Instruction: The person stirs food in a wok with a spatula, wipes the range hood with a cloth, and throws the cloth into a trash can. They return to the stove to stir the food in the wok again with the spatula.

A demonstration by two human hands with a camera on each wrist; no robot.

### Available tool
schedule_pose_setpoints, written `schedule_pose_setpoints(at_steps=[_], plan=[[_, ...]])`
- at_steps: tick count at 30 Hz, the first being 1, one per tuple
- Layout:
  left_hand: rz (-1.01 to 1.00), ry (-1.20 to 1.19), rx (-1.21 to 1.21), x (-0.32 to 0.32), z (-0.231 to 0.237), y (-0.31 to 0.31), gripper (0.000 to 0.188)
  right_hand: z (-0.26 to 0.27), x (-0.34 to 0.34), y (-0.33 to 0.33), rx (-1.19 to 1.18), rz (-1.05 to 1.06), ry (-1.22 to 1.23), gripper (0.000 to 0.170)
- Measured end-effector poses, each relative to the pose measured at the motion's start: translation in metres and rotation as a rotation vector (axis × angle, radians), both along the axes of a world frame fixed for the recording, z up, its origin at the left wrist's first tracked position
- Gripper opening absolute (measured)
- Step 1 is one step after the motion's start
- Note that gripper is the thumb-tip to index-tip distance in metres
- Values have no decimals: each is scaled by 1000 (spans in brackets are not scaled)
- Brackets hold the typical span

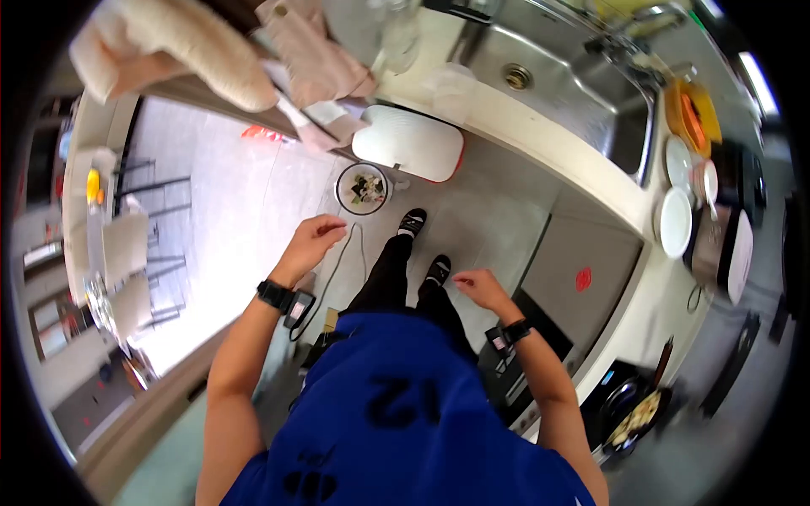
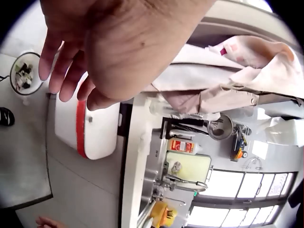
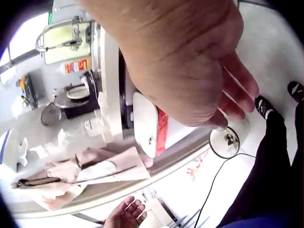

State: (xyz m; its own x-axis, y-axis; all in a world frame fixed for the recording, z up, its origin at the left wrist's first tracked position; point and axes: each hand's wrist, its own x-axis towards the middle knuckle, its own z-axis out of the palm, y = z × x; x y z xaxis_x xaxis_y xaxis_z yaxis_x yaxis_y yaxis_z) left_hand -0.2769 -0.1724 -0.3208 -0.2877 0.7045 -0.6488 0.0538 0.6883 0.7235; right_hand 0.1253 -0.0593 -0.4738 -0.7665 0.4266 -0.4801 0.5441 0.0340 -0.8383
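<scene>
Near the round bin, empty, loose-fingered hands, the frying pan in the head view alone

Right hand large in view, fingers loosely extended. Just beyond fingertips in view: round bin with scraps. Beside heel of palm: white red-banded box. Well apart from grip: left hand, fingers loosely curled; pinkish cloth. Past fingers, dark shoe; beyond bin, thin cord.
</scene>
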Motion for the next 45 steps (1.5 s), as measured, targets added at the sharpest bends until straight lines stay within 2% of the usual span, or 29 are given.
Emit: schedule_pose_setpoints(at_steps=[2, 4, 7, 10, 11, 14, 15, 16, 18, 20, 23, 25, 32, 33, 36, 37, 38, 40, 43, 45], plan=[[138, 37, 51, 12, -13, -45, 25, -24, -12, -3, 86, 115, -27, 24], [197, 38, -27, 27, -23, -87, 24, -41, -25, -7, 115, 180, -6, 23], [204, 108, -127, 55, -56, -152, 28, -71, -41, -14, 97, 315, -50, 25], [261, 112, -212, 86, -88, -210, 31, -104, -57, -25, 52, 337, -11, 30], [276, 107, -230, 97, -103, -230, 32, -117, -62, -23, 37, 406, -30, 39], [180, 142, -310, 137, -160, -298, 52, -167, -79, -26, 247, 471, -33, 46], [106, 166, -301, 149, -177, -319, 63, -189, -86, -23, 208, 501, -89, 50], [23, 183, -295, 164, -192, -337, 74, -206, -92, -20, 267, 551, -134, 51], [-45, 49, -435, 182, -207, -347, 92, -257, -115, -13, 391, 631, -211, 51], [27, -159, -438, 196, -233, -363, 109, -303, -137, -5, 518, 725, -290, 54], [76, -106, -524, 183, -239, -351, 126, -396, -171, 18, 622, 817, -380, 52], [105, -99, -509, 171, -247, -350, 130, -452, -190, 24, 649, 846, -429, 48], [186, -93, -557, 139, -289, -356, 140, -567, -284, 49, 774, 883, -580, 44], [150, -47, -536, 139, -294, -359, 144, -585, -292, 53, 809, 903, -580, 43], [185, -23, -532, 137, -306, -366, 144, -618, -321, 61, 723, 852, -649, 47], [178, -21, -536, 131, -305, -366, 145, -648, -315, 71, 713, 871, -632, 48], [174, 43, -534, 125, -307, -360, 129, -707, -295, 86, 787, 770, -381, 47], [165, 171, -524, 116, -304, -343, 99, -731, -304, 91, 748, 750, -386, 47], [108, 115, -547, 117, -304, -347, 115, -743, -305, 94, 687, 725, -415, 47], [130, 51, -533, 117, -298, -352, 135, -730, -284, 96, 638, 712, -467, 46]])
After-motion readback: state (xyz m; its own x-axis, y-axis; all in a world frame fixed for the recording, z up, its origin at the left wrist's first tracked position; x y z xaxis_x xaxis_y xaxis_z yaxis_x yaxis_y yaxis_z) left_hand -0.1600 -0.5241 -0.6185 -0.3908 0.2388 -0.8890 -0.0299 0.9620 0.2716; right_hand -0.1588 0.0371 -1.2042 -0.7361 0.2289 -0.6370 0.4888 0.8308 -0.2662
